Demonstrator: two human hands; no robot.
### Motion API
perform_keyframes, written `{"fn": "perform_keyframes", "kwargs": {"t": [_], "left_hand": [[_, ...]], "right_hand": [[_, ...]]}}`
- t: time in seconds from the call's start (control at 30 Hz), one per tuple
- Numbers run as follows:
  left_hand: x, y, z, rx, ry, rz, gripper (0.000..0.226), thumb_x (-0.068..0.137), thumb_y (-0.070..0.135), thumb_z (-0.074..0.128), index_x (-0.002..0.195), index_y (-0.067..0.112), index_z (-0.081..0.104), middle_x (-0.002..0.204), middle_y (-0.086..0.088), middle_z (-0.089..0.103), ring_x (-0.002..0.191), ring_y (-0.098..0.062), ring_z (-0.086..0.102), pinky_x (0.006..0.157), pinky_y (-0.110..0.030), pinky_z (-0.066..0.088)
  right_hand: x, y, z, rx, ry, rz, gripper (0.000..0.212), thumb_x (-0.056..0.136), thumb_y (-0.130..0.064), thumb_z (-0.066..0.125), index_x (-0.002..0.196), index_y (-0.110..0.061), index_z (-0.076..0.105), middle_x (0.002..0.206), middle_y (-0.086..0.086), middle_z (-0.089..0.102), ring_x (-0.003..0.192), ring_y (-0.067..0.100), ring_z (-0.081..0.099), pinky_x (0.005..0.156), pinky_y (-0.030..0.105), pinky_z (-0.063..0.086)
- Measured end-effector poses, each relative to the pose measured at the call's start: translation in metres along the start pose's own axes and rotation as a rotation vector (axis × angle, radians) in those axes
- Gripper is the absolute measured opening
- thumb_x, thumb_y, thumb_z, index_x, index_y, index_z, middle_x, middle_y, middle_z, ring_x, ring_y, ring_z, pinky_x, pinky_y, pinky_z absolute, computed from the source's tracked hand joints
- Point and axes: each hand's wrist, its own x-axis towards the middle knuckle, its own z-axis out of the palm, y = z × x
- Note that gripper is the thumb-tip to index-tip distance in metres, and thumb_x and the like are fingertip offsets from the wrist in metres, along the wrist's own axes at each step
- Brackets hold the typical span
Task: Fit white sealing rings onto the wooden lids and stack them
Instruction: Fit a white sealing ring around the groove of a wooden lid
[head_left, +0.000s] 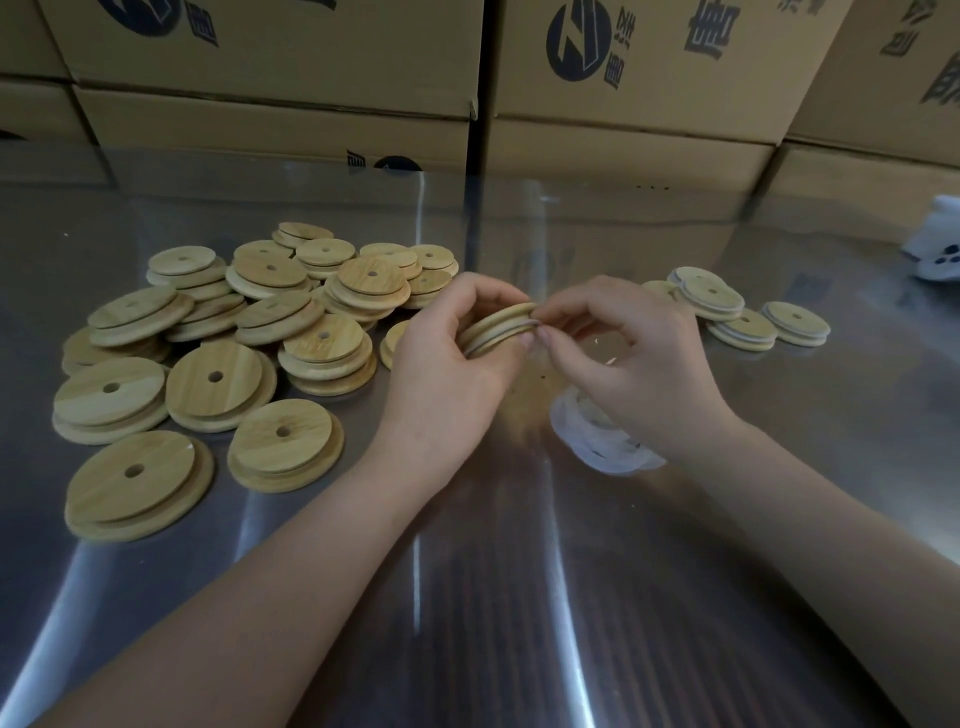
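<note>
My left hand (447, 358) grips a round wooden lid (496, 326) edge-on above the steel table. A white sealing ring (522, 328) runs around the lid's groove. My right hand (628, 353) pinches that ring at the lid's right edge. A loose heap of white sealing rings (597, 441) lies on the table under my right wrist. To the left spreads a big pile of bare wooden lids (218, 358), each with a centre hole. A few lids with white rings fitted (727, 312) lie in small stacks to the right.
The shiny steel table (493, 597) stretches toward me. Brown cardboard boxes (623, 83) form a wall along its far edge. A white object with dark spots (935, 244) sits at the far right edge.
</note>
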Motion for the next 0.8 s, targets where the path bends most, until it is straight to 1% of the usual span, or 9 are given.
{"fn": "perform_keyframes", "kwargs": {"t": [0.17,0.3,0.37,0.43,0.5,0.57,0.63,0.67,0.8], "left_hand": [[-0.0013,-0.0003,0.0023,-0.1,0.057,-0.016,0.025,0.083,0.0,0.07,0.092,0.023,0.064,0.09,0.007,0.068,0.09,-0.008,0.065,0.081,-0.021,0.052],[0.0006,-0.0008,-0.0004,-0.119,0.061,-0.06,0.023,0.084,0.0,0.07,0.095,0.019,0.064,0.095,0.002,0.072,0.094,-0.011,0.068,0.087,-0.032,0.055],[0.0009,-0.0002,-0.0017,-0.06,0.063,-0.079,0.024,0.083,0.002,0.072,0.099,0.018,0.066,0.094,0.003,0.074,0.093,-0.01,0.07,0.089,-0.037,0.056],[0.0001,-0.0001,-0.0018,0.107,0.065,-0.06,0.027,0.082,0.008,0.075,0.105,0.022,0.068,0.095,0.008,0.073,0.094,-0.005,0.069,0.09,-0.036,0.055],[-0.0018,0.0005,-0.0008,0.259,0.069,-0.018,0.029,0.083,0.013,0.075,0.109,0.025,0.07,0.095,0.013,0.072,0.094,-0.001,0.067,0.089,-0.033,0.054],[-0.0019,0.0008,-0.0004,0.301,0.094,0.006,0.027,0.083,0.012,0.074,0.106,0.025,0.072,0.093,0.015,0.071,0.092,0.0,0.065,0.087,-0.029,0.053],[-0.0006,0.001,-0.0009,0.305,0.111,0.006,0.025,0.082,0.01,0.074,0.102,0.024,0.073,0.09,0.016,0.071,0.089,0.001,0.065,0.085,-0.025,0.052],[0.0001,0.0013,-0.0013,0.311,0.11,0.002,0.024,0.082,0.01,0.074,0.1,0.024,0.074,0.089,0.016,0.071,0.089,0.001,0.065,0.084,-0.024,0.052],[0.0018,0.002,-0.0025,0.312,0.101,-0.009,0.024,0.081,0.008,0.075,0.098,0.025,0.074,0.089,0.018,0.071,0.089,0.002,0.065,0.085,-0.026,0.053]], "right_hand": [[-0.0027,-0.0017,0.0068,0.078,0.022,0.137,0.009,0.082,-0.001,0.07,0.09,-0.003,0.066,0.083,0.002,0.067,0.076,0.017,0.065,0.07,0.037,0.054],[-0.0045,-0.0008,0.0094,0.117,0.093,0.191,0.005,0.084,-0.003,0.071,0.087,-0.006,0.069,0.08,-0.002,0.067,0.075,0.011,0.065,0.072,0.028,0.054],[-0.0043,-0.0005,0.0089,0.092,0.107,0.165,0.004,0.084,-0.004,0.071,0.087,-0.006,0.071,0.079,-0.003,0.068,0.074,0.009,0.064,0.072,0.02,0.052],[-0.0042,-0.0006,0.0083,0.054,0.105,0.135,0.004,0.084,-0.003,0.07,0.087,-0.005,0.072,0.079,-0.003,0.069,0.075,0.009,0.063,0.073,0.016,0.05],[-0.0042,-0.0001,0.0077,0.003,0.094,0.097,0.003,0.085,-0.002,0.069,0.086,-0.004,0.072,0.08,0.001,0.07,0.074,0.011,0.064,0.072,0.02,0.051],[-0.0037,0.0007,0.0068,-0.059,0.071,0.063,0.003,0.085,-0.001,0.069,0.086,-0.003,0.071,0.079,0.003,0.071,0.073,0.018,0.065,0.07,0.033,0.053],[-0.0031,0.0011,0.0065,-0.129,0.044,0.029,0.003,0.085,-0.001,0.067,0.086,-0.003,0.07,0.078,0.004,0.07,0.073,0.022,0.066,0.066,0.042,0.053],[-0.0028,0.0011,0.0065,-0.158,0.035,0.02,0.003,0.086,-0.002,0.067,0.086,-0.004,0.07,0.078,0.004,0.069,0.072,0.023,0.065,0.065,0.044,0.052],[-0.0019,0.0027,0.0033,-0.224,-0.02,0.009,0.004,0.087,-0.005,0.064,0.088,-0.005,0.068,0.079,0.004,0.068,0.074,0.025,0.065,0.063,0.044,0.051]]}}
